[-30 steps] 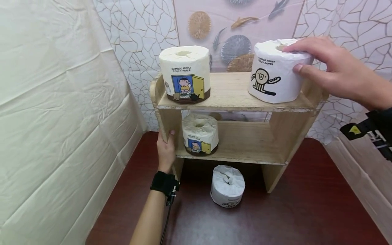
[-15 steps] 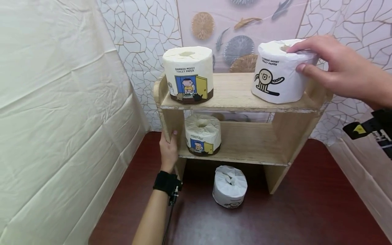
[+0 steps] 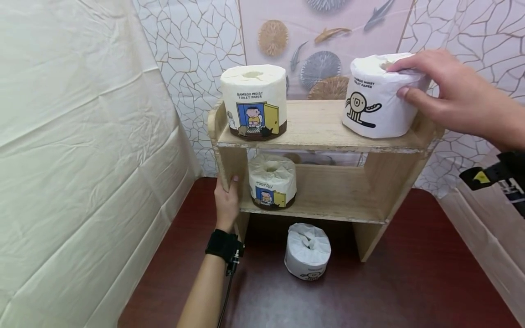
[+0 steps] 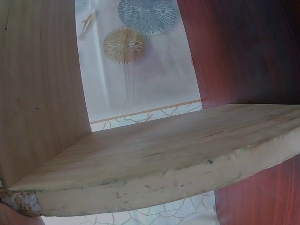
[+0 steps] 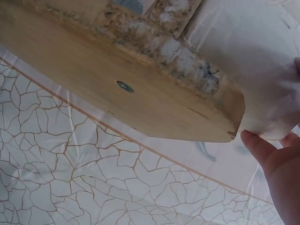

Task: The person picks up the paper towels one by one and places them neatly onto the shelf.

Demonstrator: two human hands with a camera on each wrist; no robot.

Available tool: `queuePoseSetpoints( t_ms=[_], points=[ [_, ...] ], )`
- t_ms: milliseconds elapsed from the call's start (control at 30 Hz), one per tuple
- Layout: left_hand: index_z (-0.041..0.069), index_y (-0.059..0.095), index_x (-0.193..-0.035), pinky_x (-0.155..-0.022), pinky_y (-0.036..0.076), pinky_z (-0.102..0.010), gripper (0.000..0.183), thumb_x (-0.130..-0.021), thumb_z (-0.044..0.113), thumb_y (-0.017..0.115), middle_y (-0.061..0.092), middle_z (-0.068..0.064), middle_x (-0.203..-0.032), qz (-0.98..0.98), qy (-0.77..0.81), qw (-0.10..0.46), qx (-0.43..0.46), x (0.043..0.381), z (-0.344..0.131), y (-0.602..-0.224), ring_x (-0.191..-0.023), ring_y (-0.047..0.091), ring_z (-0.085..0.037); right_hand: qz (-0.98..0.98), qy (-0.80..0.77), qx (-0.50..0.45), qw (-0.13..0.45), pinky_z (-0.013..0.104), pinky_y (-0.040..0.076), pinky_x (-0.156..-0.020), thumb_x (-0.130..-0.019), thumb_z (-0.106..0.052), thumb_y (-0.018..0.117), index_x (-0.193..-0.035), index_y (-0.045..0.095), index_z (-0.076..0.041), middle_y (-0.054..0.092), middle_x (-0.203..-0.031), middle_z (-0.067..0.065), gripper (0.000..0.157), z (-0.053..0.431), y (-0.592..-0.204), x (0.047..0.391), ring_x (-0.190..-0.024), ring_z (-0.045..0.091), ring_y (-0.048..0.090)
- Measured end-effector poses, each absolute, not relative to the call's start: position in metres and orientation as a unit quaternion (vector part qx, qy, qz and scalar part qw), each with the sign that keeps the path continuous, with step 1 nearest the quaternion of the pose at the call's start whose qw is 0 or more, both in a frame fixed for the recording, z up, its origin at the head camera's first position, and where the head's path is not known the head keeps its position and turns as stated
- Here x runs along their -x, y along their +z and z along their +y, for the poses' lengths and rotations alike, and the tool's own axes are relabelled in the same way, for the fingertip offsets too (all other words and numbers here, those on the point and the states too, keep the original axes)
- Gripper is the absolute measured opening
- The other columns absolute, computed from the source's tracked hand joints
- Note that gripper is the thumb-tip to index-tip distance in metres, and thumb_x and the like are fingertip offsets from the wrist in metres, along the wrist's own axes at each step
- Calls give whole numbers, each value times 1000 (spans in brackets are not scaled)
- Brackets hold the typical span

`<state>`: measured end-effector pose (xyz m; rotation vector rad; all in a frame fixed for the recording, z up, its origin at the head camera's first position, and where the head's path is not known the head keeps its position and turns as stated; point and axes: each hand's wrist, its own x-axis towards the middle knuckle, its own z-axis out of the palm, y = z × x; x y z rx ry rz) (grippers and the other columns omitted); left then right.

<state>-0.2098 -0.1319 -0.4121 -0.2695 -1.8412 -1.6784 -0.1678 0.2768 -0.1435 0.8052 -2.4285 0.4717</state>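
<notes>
A small wooden shelf (image 3: 316, 119) stands upright on the table, with its top and middle boards in view. My right hand (image 3: 455, 93) grips a white toilet paper roll (image 3: 379, 107) at the right end of the top board, thumb on its near side and fingers at the core hole. The right wrist view shows that hand's thumb (image 5: 258, 146) against the white wrapper, beside the shelf's side panel (image 5: 154, 93). My left hand (image 3: 226, 202) holds the shelf's left side panel (image 3: 223, 164) by its front edge, thumb inside and the other fingers hidden behind it.
A cream roll (image 3: 253, 101) with a cartoon door sits at the top board's left end. A similar roll (image 3: 272, 182) is on the middle board. Below, another white roll (image 3: 307, 250) rests on the dark red table (image 3: 414, 287). Cloth (image 3: 90, 150) hangs at the left.
The head view has shifted a little. The white roll under my right hand has edged slightly right on the top board. My left hand keeps its hold on the side panel.
</notes>
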Motion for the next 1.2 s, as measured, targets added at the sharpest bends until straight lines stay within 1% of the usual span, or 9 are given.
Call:
queuePoseSetpoints(
  t_ms=[100,300,433,533,600,767,900,1000,1200],
  points=[
    [-7,48,-150,-93,49,-65,44,-109,9,56,60,-37,-132,-697,-637,312,102,210,-132,-412,-113,62,-53,-904,171,-287,267,22,25,-96,-101,4,60,-143,58,2,57,-136,27,41,275,-143,166,-118,38,40],
    [-6,47,-151,-96,49,-65,46,-109,9,56,59,-36,-134,-696,-642,306,99,210,-132,-414,-116,62,-52,-907,162,-278,272,23,27,-94,-101,3,63,-141,59,3,59,-134,28,40,270,-142,163,-118,41,41],
    [-6,48,-150,-96,49,-64,45,-109,9,56,61,-35,-133,-697,-639,311,97,211,-131,-414,-115,63,-51,-909,157,-271,274,37,32,-96,-101,3,63,-142,58,5,59,-133,31,41,267,-140,161,-118,44,42],
    [-6,49,-149,-95,49,-64,44,-108,8,56,61,-35,-132,-697,-636,317,98,211,-130,-413,-114,63,-51,-910,164,-260,279,46,31,-98,-101,2,63,-142,58,5,59,-133,32,42,264,-139,160,-119,46,43],
    [-7,49,-149,-95,49,-64,43,-108,8,56,61,-35,-131,-696,-635,320,100,210,-130,-413,-114,63,-51,-911,168,-251,281,45,29,-101,-100,1,64,-142,59,5,60,-133,33,42,263,-138,159,-119,47,43],
    [-8,49,-148,-93,50,-64,42,-108,7,56,62,-37,-129,-696,-633,322,102,210,-130,-412,-111,63,-52,-912,156,-245,289,38,27,-97,-100,-1,64,-139,60,5,61,-132,33,40,261,-137,158,-117,45,43],
    [-10,50,-145,-90,50,-64,41,-108,7,56,62,-39,-127,-698,-631,323,102,210,-130,-412,-107,63,-55,-917,152,-232,287,52,31,-100,-101,-4,63,-141,58,6,59,-136,35,41,260,-137,157,-121,48,41],
    [-12,50,-144,-87,49,-64,41,-108,6,56,62,-40,-125,-699,-630,324,102,210,-129,-411,-104,62,-57,-922,153,-219,280,65,29,-101,-102,-7,61,-143,56,6,57,-138,36,43,257,-136,156,-126,50,38],
    [-10,52,-144,-87,50,-60,40,-108,7,57,63,-38,-123,-700,-628,327,94,211,-131,-412,-102,63,-54,-921,141,-220,288,60,27,-105,-103,-14,59,-140,58,6,58,-134,34,42,248,-133,153,-127,50,38]
  ],
)
